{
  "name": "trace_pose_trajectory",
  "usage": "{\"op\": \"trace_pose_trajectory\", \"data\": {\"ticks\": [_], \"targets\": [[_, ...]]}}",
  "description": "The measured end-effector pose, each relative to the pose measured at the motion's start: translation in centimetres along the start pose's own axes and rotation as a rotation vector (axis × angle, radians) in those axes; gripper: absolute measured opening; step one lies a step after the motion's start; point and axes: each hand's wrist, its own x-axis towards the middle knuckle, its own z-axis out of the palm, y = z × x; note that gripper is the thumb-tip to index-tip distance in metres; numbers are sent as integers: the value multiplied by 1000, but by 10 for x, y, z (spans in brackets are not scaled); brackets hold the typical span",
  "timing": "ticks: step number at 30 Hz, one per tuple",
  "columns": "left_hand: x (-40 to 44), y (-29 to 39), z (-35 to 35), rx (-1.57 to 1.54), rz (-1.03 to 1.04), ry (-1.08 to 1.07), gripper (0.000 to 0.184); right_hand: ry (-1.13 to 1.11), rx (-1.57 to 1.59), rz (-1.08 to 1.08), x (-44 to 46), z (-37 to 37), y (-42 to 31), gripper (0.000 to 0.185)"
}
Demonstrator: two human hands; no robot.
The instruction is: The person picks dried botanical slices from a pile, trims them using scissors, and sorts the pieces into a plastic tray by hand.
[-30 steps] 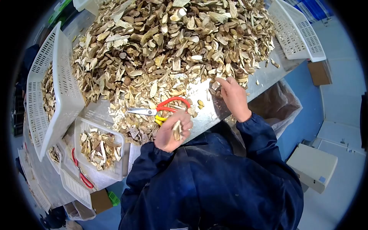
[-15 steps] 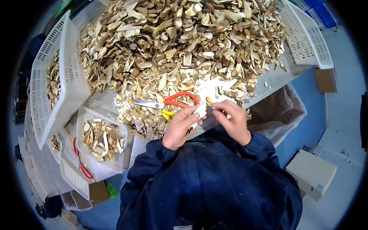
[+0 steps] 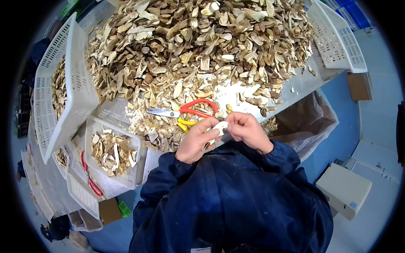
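Close to my body, my left hand (image 3: 197, 141) pinches a pale dried mushroom slice (image 3: 220, 126) between thumb and fingers. My right hand (image 3: 249, 131) is closed at the slice's other side, its fingertips pinched together on the edge. Just beyond the hands lie red-handled scissors (image 3: 198, 101) on the mushroom pieces, blades pointing left. A tool with yellow handles (image 3: 184, 124) sits below them, partly hidden by my left hand. The large heap of dried mushroom slices (image 3: 190, 46) rises behind. Small yellowish pieces (image 3: 229, 108) rest near my right fingers.
A white slotted basket (image 3: 78, 90) leans at the left, another basket (image 3: 337, 42) at the back right. A clear tub (image 3: 138, 162) holds mushroom pieces, with more red-handled scissors (image 3: 86, 173) beside it. A lined bin (image 3: 325, 114) stands right of the table edge (image 3: 303, 95).
My right hand has moved left and down to meet the slice in my left hand. More of the pale slice shows between the fingers. The scissors stay in place.
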Motion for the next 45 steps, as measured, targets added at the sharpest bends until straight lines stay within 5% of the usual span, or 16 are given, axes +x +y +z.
{"op": "trace_pose_trajectory", "data": {"ticks": [4, 8, 11, 14, 15, 16, 18, 23, 26, 29, 33, 39, 45], "targets": [[-1, 2, 5, 24, 42, 58, 7, 266, -297, -240, 1, 14, -5, 20], [3, -3, 3, 78, 8, -25, 6, 59, -555, -241, 0, 6, 8, 23], [1, 1, 5, -56, -71, -101, 10, -142, -99, -64, 1, 0, 3, 20], [6, -7, -9, -306, -30, -299, 16, -23, -116, -44, 3, -5, -8, 18], [5, -6, -11, -393, -19, -316, 18, 175, -311, -90, 3, -7, -21, 19], [4, -6, -12, -479, -8, -333, 20, 347, -894, -527, 13, -31, -15, 25], [4, -6, -13, -590, 6, -354, 23, 575, -1501, -484, 17, -61, -28, 26], [16, -24, -20, -784, -33, -469, 30, 549, -1702, -418, 29, -87, -27, 22], [15, -23, -9, -801, -87, -191, 38, 550, -1448, -557, 30, -84, -29, 20], [19, -20, -3, -780, -51, -179, 42, 421, -1168, -472, 14, -59, -43, 19], [22, -25, -6, -859, -86, -230, 42, 619, -1505, -476, 19, -74, -35, 21], [25, -36, -14, -829, -94, -293, 43, 563, -1679, -437, 35, -81, -31, 17], [24, -23, 3, -792, -91, -145, 46, 253, -902, -394, -1, -43, -59, 20]]}}
